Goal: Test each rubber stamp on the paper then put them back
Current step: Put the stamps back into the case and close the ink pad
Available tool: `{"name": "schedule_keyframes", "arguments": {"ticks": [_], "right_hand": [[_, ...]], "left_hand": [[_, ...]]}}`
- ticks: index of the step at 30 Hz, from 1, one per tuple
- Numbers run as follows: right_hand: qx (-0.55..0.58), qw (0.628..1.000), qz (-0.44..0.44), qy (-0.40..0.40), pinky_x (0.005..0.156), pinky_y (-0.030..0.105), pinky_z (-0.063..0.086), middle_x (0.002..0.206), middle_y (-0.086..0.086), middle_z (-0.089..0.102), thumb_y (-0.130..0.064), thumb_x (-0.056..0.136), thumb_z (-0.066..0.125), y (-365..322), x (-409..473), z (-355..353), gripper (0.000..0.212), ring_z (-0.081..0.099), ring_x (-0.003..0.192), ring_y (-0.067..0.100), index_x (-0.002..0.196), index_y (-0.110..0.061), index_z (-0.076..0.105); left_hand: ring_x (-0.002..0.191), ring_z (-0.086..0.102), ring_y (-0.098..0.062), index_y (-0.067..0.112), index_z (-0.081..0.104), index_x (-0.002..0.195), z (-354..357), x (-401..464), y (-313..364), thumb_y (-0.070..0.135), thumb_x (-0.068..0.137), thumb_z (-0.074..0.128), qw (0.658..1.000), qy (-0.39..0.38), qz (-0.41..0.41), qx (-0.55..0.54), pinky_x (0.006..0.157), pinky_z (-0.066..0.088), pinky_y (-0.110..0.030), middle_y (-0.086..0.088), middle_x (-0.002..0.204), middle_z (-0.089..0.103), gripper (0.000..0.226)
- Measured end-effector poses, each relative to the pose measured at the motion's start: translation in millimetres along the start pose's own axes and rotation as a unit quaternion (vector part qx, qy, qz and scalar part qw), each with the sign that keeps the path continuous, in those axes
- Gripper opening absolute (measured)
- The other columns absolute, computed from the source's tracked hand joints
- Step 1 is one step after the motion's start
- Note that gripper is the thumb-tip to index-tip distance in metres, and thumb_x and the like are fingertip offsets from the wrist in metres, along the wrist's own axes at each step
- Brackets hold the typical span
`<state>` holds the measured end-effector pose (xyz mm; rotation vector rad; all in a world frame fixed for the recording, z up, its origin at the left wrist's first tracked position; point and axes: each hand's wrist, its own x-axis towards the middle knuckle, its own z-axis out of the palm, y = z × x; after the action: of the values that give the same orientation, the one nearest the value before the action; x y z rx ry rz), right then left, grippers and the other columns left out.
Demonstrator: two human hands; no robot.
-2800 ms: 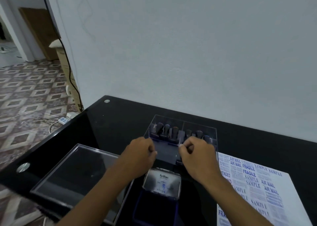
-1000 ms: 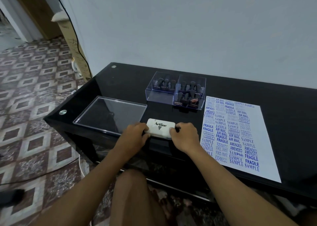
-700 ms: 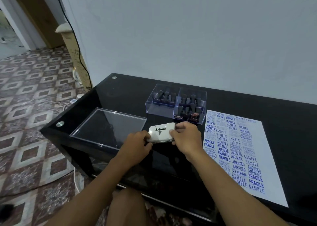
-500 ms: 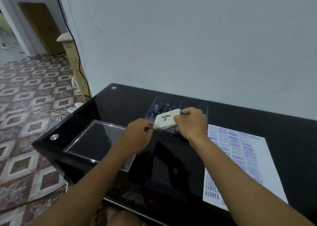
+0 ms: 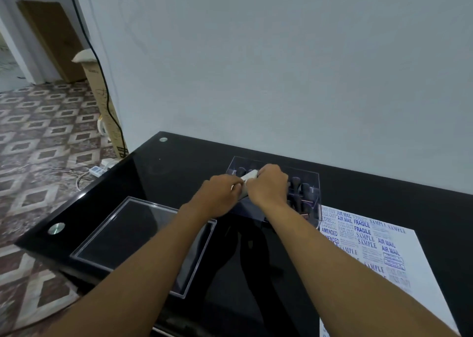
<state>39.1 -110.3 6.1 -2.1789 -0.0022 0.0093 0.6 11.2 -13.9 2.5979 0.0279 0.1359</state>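
A clear plastic box [image 5: 313, 180] stands at the back of the black glass table and holds several dark-handled rubber stamps [image 5: 299, 184]. Both hands reach over its left half. My left hand [image 5: 220, 196] and my right hand [image 5: 270, 187] together grip the closed white ink pad [image 5: 249, 176], tilted, of which only a sliver shows between the fingers. The white paper [image 5: 378, 254], covered in blue stamp prints such as SAMPLE, FRAGILE and AIR MAIL, lies to the right of the box.
The box's clear lid [image 5: 143, 242] lies flat on the table's near left. The black table [image 5: 179, 162] ends at its left edge above a patterned tile floor. A cardboard box [image 5: 107, 111] and a black cable stand by the wall at left.
Both hands closed the ink pad at the table's near edge, lifted it, and carried it back over the stamp box. The camera view tilted up with them.
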Motion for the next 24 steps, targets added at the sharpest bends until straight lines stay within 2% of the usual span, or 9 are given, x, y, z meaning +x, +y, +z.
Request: {"name": "schedule_keyframes", "arguments": {"ticks": [5, 8, 9, 11, 12, 13, 16, 19, 24], "right_hand": [[-0.048, 0.998, 0.029, -0.013, 0.061, 0.027, 0.042, 0.107, 0.013, 0.063, -0.012, 0.081, 0.069, 7.9, 4.3, 8.7, 0.025, 0.06, 0.093, 0.026, 0.104, -0.005, 0.062], [-0.083, 0.995, 0.037, -0.042, 0.066, 0.028, 0.043, 0.113, 0.015, 0.061, -0.01, 0.081, 0.069, 4.8, 6.2, 4.8, 0.03, 0.061, 0.102, 0.03, 0.109, -0.002, 0.059], [-0.098, 0.993, 0.03, -0.058, 0.063, 0.027, 0.043, 0.109, 0.015, 0.061, -0.009, 0.082, 0.067, 1.0, 6.2, 2.6, 0.026, 0.062, 0.098, 0.029, 0.106, -0.001, 0.058], [-0.149, 0.984, 0.008, -0.102, 0.051, 0.024, 0.042, 0.086, 0.013, 0.063, -0.007, 0.082, 0.059, -5.8, 5.0, -1.3, 0.004, 0.061, 0.072, 0.023, 0.083, -0.003, 0.059], [-0.165, 0.979, 0.003, -0.122, 0.047, 0.024, 0.044, 0.077, 0.012, 0.062, -0.006, 0.083, 0.055, -8.1, 5.3, -0.7, 0.009, 0.06, 0.064, 0.022, 0.074, -0.004, 0.057], [-0.183, 0.972, 0.001, -0.147, 0.05, 0.026, 0.051, 0.075, 0.013, 0.064, -0.006, 0.084, 0.051, -12.4, 3.4, 0.0, 0.013, 0.064, 0.062, 0.024, 0.075, -0.002, 0.058], [-0.208, 0.954, 0.017, -0.216, 0.069, 0.038, 0.061, 0.102, 0.025, 0.065, -0.009, 0.093, 0.04, -18.1, 2.1, 6.7, 0.029, 0.072, 0.073, 0.034, 0.109, 0.006, 0.059], [-0.2, 0.946, 0.044, -0.252, 0.072, 0.044, 0.061, 0.131, 0.028, 0.047, -0.013, 0.098, 0.036, -19.0, 2.9, 12.7, 0.037, 0.07, 0.08, 0.04, 0.131, -0.001, 0.049], [-0.194, 0.941, 0.064, -0.269, 0.075, 0.045, 0.061, 0.137, 0.029, 0.039, -0.013, 0.101, 0.032, -19.9, 1.0, 13.1, 0.041, 0.069, 0.083, 0.041, 0.14, -0.003, 0.038]], "left_hand": [[0.099, 0.059, -0.025, 0.026, 0.061, 0.12, 9.2, 1.1, 0.6, 0.028, 0.1, 0.034, 0.996, -0.014, -0.002, 0.089, 0.096, 0.036, -0.045, -0.001, 0.109, 0.066, 0.034], [0.098, 0.059, -0.026, 0.025, 0.062, 0.114, 11.4, 1.1, -0.3, 0.03, 0.1, 0.033, 0.993, -0.021, 0.009, 0.116, 0.093, 0.039, -0.045, -0.001, 0.109, 0.066, 0.033], [0.096, 0.059, -0.026, 0.024, 0.063, 0.107, 10.8, 1.0, 0.1, 0.031, 0.101, 0.033, 0.992, -0.023, 0.014, 0.126, 0.09, 0.039, -0.044, -0.002, 0.106, 0.066, 0.031], [0.091, 0.058, -0.026, 0.021, 0.059, 0.095, 11.0, -0.7, 1.9, 0.029, 0.1, 0.034, 0.989, -0.03, 0.018, 0.143, 0.084, 0.038, -0.042, -0.003, 0.101, 0.065, 0.027], [0.09, 0.057, -0.027, 0.022, 0.055, 0.09, 11.4, -1.2, 3.1, 0.026, 0.098, 0.035, 0.988, -0.036, 0.019, 0.151, 0.083, 0.038, -0.042, -0.004, 0.1, 0.065, 0.022], [0.09, 0.057, -0.028, 0.023, 0.051, 0.087, 11.5, -1.7, 3.7, 0.023, 0.096, 0.036, 0.987, -0.043, 0.016, 0.156, 0.084, 0.038, -0.042, -0.004, 0.1, 0.065, 0.018], [0.096, 0.058, -0.031, 0.018, 0.056, 0.098, 11.9, -1.5, 2.5, 0.02, 0.093, 0.038, 0.985, -0.071, -0.006, 0.158, 0.09, 0.042, -0.044, -0.008, 0.105, 0.065, 0.019], [0.099, 0.057, -0.032, 0.013, 0.058, 0.11, 14.9, 0.0, 0.7, 0.021, 0.094, 0.038, 0.983, -0.089, -0.01, 0.16, 0.091, 0.042, -0.044, -0.009, 0.109, 0.065, 0.027], [0.09, 0.057, -0.026, 0.014, 0.058, 0.111, 17.3, 3.8, -3.3, 0.022, 0.096, 0.037, 0.981, -0.106, -0.001, 0.163, 0.088, 0.046, -0.042, -0.008, 0.109, 0.065, 0.027]]}}
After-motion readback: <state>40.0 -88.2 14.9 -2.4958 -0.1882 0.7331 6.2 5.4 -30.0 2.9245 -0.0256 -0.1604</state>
